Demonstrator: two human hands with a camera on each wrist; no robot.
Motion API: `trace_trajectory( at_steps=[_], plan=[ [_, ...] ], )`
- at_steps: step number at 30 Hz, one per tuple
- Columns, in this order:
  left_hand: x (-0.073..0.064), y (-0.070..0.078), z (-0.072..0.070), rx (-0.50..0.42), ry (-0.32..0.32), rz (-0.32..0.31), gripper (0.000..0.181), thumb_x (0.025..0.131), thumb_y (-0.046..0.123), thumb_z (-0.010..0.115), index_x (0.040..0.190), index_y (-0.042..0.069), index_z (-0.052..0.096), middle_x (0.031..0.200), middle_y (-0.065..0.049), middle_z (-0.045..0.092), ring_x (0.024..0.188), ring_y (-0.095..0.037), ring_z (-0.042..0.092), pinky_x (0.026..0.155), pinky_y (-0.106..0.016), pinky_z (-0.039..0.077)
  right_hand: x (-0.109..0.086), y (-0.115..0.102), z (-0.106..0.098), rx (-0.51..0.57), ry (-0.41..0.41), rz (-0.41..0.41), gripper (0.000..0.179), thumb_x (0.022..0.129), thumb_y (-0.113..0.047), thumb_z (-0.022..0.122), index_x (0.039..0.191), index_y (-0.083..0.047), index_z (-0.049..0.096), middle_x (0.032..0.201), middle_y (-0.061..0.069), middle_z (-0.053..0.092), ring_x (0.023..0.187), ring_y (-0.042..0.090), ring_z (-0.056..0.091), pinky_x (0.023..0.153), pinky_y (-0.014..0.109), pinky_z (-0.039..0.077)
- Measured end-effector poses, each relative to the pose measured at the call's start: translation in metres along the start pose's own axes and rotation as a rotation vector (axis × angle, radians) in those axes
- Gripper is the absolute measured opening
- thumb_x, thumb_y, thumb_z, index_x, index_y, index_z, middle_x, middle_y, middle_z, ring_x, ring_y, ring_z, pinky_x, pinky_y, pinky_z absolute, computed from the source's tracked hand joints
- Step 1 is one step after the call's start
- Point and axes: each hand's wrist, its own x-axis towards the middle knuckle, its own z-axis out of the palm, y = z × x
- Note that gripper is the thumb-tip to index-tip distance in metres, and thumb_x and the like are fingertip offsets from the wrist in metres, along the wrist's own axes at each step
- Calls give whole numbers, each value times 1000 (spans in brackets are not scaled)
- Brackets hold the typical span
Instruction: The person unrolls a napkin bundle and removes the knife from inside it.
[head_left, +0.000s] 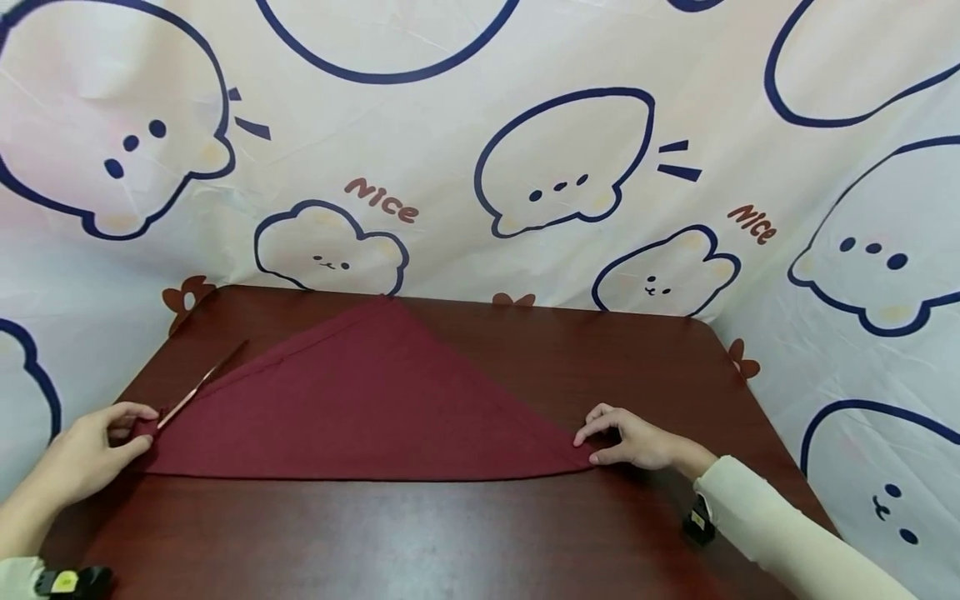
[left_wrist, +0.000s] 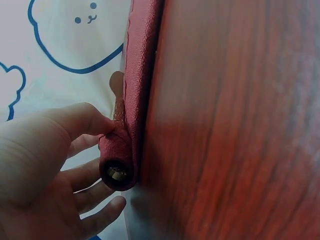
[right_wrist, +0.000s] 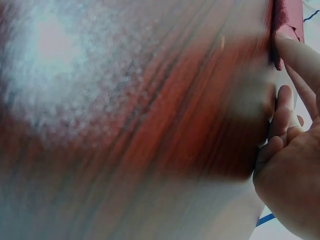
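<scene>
A dark red cloth [head_left: 360,417] lies folded into a wide triangle, its long straight edge towards me. My left hand [head_left: 93,450] pinches the left corner between thumb and forefinger. In the left wrist view that corner is curled into a rolled end [left_wrist: 117,150], with something gold-coloured and shiny inside. A slim copper-coloured utensil [head_left: 197,388] slants along the cloth's left edge, one end at the left fingers. Its kind cannot be told. With thumb and forefinger, my right hand [head_left: 633,440] holds the right corner. Only a bit of cloth [right_wrist: 286,20] shows in the right wrist view.
The brown wooden table [head_left: 420,542] extends on all sides of the cloth. Behind it and at both sides hangs a pale curtain [head_left: 450,167] with cartoon outlines. The cloth's top point reaches the table's back edge.
</scene>
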Motion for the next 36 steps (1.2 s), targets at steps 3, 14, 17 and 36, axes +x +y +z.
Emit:
trace_trajectory(
  at_steps=[3, 14, 17, 36],
  plan=[
    [1, 0, 0, 10, 23, 13, 24, 88, 2, 69, 110, -6, 62, 106, -42, 61, 94, -55, 61, 73, -61, 46, -1, -1, -1, 5, 6, -6, 23, 91, -22, 76, 113, -18, 75, 115, 5, 56, 108, 8, 48, 96, 29, 39],
    [5, -5, -7, 34, 53, 27, 20, 89, 2, 66, 107, -5, 66, 92, -32, 67, 76, -23, 60, 64, -36, 38, 2, -1, -2, 11, 14, -12, 23, 90, -20, 76, 113, -17, 75, 115, 5, 56, 109, 9, 48, 96, 28, 39],
    [4, -6, -8, 38, 50, 15, 20, 88, 0, 63, 107, -7, 65, 92, -34, 66, 75, -28, 61, 64, -35, 37, 2, 0, -1, 11, 11, -10, 23, 90, -20, 76, 113, -18, 75, 115, 5, 56, 109, 9, 48, 97, 28, 39],
    [-3, 6, 4, 28, 62, 85, 29, 91, 2, 69, 117, -9, 61, 119, -44, 54, 108, -60, 48, 86, -71, 37, 1, 3, -2, 16, -8, -18, 21, 91, -18, 76, 112, -16, 76, 112, 6, 57, 107, 11, 48, 95, 30, 40]
  ],
)
